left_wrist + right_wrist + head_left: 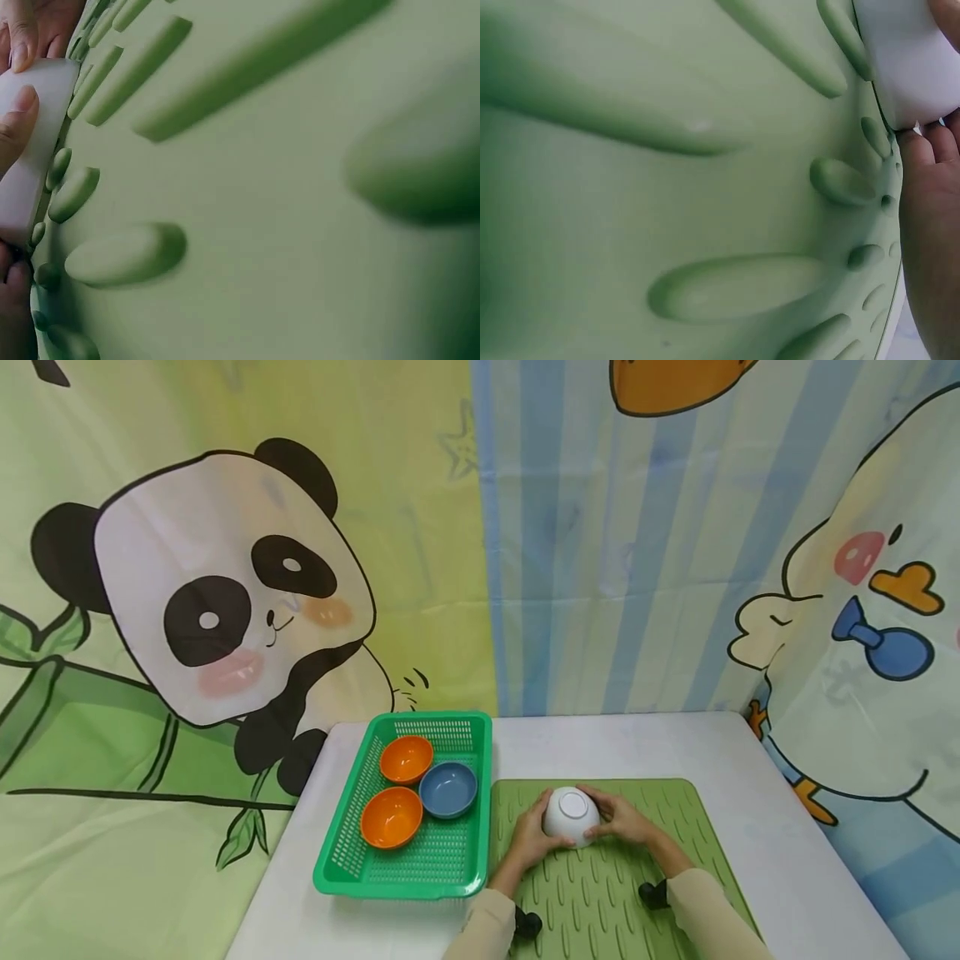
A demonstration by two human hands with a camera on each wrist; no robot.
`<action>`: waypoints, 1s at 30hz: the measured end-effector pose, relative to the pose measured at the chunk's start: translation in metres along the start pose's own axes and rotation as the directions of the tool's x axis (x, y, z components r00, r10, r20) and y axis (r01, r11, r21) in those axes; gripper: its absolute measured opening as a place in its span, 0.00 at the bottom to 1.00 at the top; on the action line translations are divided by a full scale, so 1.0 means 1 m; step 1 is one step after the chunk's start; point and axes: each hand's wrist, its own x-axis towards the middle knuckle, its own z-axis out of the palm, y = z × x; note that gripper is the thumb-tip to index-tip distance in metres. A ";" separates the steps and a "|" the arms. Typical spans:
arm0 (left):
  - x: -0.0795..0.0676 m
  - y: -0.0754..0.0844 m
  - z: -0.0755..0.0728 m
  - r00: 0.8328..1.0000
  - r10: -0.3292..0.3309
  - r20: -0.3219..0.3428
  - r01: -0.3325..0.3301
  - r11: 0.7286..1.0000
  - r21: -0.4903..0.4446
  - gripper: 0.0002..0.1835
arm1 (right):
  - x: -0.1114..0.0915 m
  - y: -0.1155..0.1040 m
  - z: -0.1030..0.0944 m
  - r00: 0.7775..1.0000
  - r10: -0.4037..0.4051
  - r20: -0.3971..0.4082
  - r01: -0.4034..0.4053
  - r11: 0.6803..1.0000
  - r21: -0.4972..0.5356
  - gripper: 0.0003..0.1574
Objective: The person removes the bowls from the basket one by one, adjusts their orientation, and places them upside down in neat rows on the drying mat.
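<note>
A white bowl [573, 817] is upside down on the green ridged mat [600, 902], its round foot facing up. My left hand [531, 833] grips it from the left, thumb at the near side and fingers round the far side. From the right, my right hand [627, 820] grips the same bowl in the same manner. The left wrist view has the bowl's pale wall [37, 135] at its left edge with a thumb against it. In the right wrist view the bowl [911, 64] is at the upper right, fingers at its rim.
Left of the mat stands a green plastic basket [480, 843]. Inside it are an orange bowl [407, 760], a second orange bowl [392, 818] and a blue bowl [448, 791], all upright. Both rest on a white table [757, 810], with a cartoon-printed curtain [555, 568] behind.
</note>
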 end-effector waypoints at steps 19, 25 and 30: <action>0.007 0.001 -0.008 0.993 -0.087 0.083 0.083 0.996 0.045 0.54 | 0.005 -0.014 0.009 0.996 0.045 -0.077 -0.045 0.999 -0.001 0.50; 0.005 0.001 -0.007 0.993 -0.087 0.082 0.084 0.996 0.041 0.54 | 0.003 -0.027 0.022 0.974 0.067 -0.216 -0.071 0.997 -0.014 0.46; 0.004 0.001 -0.004 0.993 -0.086 0.075 0.083 0.996 0.038 0.54 | -0.002 -0.038 0.034 0.932 0.111 -0.346 -0.118 0.993 0.002 0.45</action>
